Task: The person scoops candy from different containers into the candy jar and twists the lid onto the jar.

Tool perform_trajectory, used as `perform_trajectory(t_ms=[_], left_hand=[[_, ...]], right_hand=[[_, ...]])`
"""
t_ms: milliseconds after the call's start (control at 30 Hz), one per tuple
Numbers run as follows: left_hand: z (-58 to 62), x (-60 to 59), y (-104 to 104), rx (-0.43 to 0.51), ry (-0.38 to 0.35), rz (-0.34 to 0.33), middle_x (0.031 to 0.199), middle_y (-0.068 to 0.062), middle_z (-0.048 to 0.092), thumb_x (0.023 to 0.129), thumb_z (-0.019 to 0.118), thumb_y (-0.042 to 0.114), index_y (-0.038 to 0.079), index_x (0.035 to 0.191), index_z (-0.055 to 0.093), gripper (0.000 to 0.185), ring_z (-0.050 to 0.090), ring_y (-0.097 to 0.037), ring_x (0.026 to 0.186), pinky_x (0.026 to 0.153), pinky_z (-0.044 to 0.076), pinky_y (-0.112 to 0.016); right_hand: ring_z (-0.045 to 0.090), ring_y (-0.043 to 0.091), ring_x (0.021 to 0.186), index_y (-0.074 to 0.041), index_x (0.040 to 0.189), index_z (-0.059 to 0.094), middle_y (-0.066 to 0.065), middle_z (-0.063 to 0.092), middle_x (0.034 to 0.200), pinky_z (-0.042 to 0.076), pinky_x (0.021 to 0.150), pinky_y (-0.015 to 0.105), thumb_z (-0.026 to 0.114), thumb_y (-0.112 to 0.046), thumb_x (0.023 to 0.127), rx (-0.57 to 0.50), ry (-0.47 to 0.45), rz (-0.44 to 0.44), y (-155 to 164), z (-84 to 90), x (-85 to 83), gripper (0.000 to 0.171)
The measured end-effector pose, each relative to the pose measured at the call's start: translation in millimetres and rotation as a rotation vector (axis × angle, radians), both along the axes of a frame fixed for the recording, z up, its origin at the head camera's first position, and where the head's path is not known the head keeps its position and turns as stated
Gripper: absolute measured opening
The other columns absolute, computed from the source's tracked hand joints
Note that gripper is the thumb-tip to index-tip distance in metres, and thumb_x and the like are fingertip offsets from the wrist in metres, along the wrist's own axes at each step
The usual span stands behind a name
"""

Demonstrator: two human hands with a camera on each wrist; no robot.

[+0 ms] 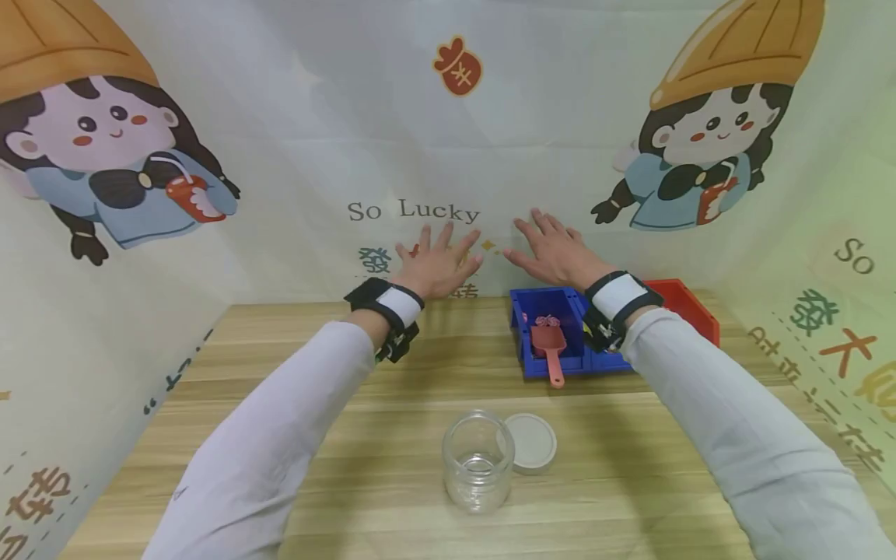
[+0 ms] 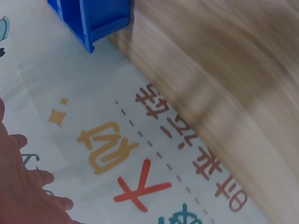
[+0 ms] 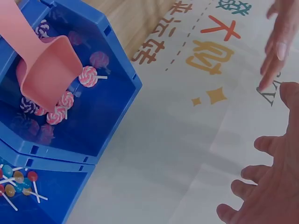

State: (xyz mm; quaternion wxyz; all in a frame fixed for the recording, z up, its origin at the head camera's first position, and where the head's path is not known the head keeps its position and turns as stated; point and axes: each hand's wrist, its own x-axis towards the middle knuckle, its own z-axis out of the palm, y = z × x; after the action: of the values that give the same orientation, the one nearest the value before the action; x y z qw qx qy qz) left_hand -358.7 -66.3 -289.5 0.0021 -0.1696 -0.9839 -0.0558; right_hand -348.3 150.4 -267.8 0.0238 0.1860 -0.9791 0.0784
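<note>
Both hands are raised above the far edge of the wooden table, fingers spread and holding nothing. My left hand [image 1: 439, 260] hovers in front of the printed backdrop; my right hand [image 1: 550, 247] is just above the blue bin [image 1: 523, 327]. A pink scoop [image 1: 549, 344] lies in that bin on swirl lollipops [image 3: 87, 76]. A neighbouring blue compartment holds small round lollipops [image 3: 16, 182]. In the right wrist view the right hand's fingertips [image 3: 254, 175] and the left hand's fingers [image 3: 276, 46] show over the backdrop. An empty glass jar [image 1: 478, 460] stands near the front, its white lid [image 1: 532, 442] lying beside it.
A red bin [image 1: 689, 307] stands behind the blue one at the right. The printed cloth backdrop [image 1: 448, 155] wraps around the back and both sides of the wooden table [image 1: 364, 467]. Both wrists carry black-and-white camera straps [image 1: 388, 305].
</note>
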Motion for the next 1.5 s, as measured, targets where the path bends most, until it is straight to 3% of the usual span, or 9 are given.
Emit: perform_trajectory(t_ms=[167,300,467,567,900,1133,1233,1400,1500], left_hand=[[-10.8,2.4,-2,0.089,-0.015,-0.048,0.163,-0.009,-0.002,0.099,0.017,0.061,0.037,0.154,0.005,0.061,-0.003,-0.044,0.147,0.108,0.009,-0.076],[-28.3,0.2,-6,0.204,-0.027,-0.081,0.163,-0.014,0.0,0.096,0.014,0.065,0.037,0.154,0.005,0.065,0.0,-0.049,0.145,0.107,0.012,-0.077],[-45.0,-1.0,-4,0.306,-0.004,-0.155,0.16,-0.02,0.009,0.1,0.017,0.059,0.025,0.156,0.01,0.065,0.008,-0.045,0.146,0.116,0.014,-0.064],[-50.4,2.5,2,0.379,-0.005,-0.174,0.159,-0.023,0.014,0.103,0.025,0.046,0.017,0.155,0.015,0.06,0.013,-0.041,0.147,0.119,0.014,-0.057],[-80.0,5.5,11,0.701,-0.113,-0.239,0.16,-0.012,0.019,0.105,0.026,0.038,0.01,0.154,0.018,0.056,0.022,-0.033,0.146,0.121,0.017,-0.047],[-106.5,6.8,20,0.739,-0.148,-0.245,0.155,-0.02,0.031,0.105,0.029,0.032,0.012,0.154,0.018,0.053,0.034,-0.035,0.141,0.116,0.03,-0.048],[-118.0,7.5,26,0.757,-0.161,-0.266,0.151,-0.025,0.034,0.105,0.03,0.026,0.009,0.153,0.018,0.052,0.038,-0.038,0.138,0.113,0.033,-0.05],[-130.1,10.0,35,0.829,-0.213,-0.265,0.156,-0.021,0.026,0.105,0.031,0.025,0.01,0.154,0.016,0.053,0.032,-0.037,0.142,0.116,0.029,-0.051],[-135.0,8.3,41,0.855,-0.242,-0.26,0.156,-0.022,0.025,0.105,0.032,0.025,0.011,0.154,0.015,0.053,0.03,-0.037,0.143,0.113,0.033,-0.051]], right_hand=[[0.019,0.047,0.143,-0.01,0.153,0.022,0.024,0.016,0.158,0.026,0.109,0.067,0.038,-0.048,0.1,-0.055,0.051,-0.004,7,-1.3,6.6,0.067],[0.027,0.049,0.138,-0.009,0.151,0.026,0.026,0.026,0.153,0.03,0.11,0.063,0.039,-0.048,0.1,-0.103,0.089,-0.005,13,-6.1,13.1,0.066],[0.033,0.047,0.134,-0.005,0.148,0.031,0.027,0.034,0.146,0.03,0.112,0.059,0.042,-0.045,0.1,-0.184,0.118,-0.024,20,-15.6,23.3,0.063],[0.039,0.045,0.129,-0.003,0.144,0.035,0.027,0.039,0.141,0.035,0.109,0.058,0.044,-0.042,0.1,-0.235,0.137,-0.049,24,-24.8,30.1,0.059],[0.055,0.033,0.104,-0.001,0.127,0.045,0.02,0.05,0.123,0.053,0.089,0.047,0.045,-0.033,0.101,-0.36,0.172,-0.126,30,-66.3,55.0,0.042],[0.055,0.024,0.074,-0.001,0.114,0.051,0.016,0.058,0.096,0.049,0.06,0.03,0.05,-0.031,0.099,-0.374,0.194,-0.179,31,-99.0,66.6,0.034],[0.053,0.022,0.068,-0.001,0.109,0.052,0.014,0.057,0.089,0.045,0.055,0.027,0.052,-0.03,0.098,-0.369,0.215,-0.186,30,-114.0,69.6,0.031],[0.051,0.021,0.061,0.0,0.104,0.053,0.011,0.054,0.079,0.04,0.048,0.025,0.054,-0.03,0.097,-0.356,0.236,-0.241,26,-130.8,74.7,0.031],[0.052,0.022,0.06,0.001,0.105,0.052,0.011,0.053,0.077,0.042,0.047,0.027,0.057,-0.031,0.095,-0.336,0.233,-0.274,25,-137.0,75.7,0.034]])
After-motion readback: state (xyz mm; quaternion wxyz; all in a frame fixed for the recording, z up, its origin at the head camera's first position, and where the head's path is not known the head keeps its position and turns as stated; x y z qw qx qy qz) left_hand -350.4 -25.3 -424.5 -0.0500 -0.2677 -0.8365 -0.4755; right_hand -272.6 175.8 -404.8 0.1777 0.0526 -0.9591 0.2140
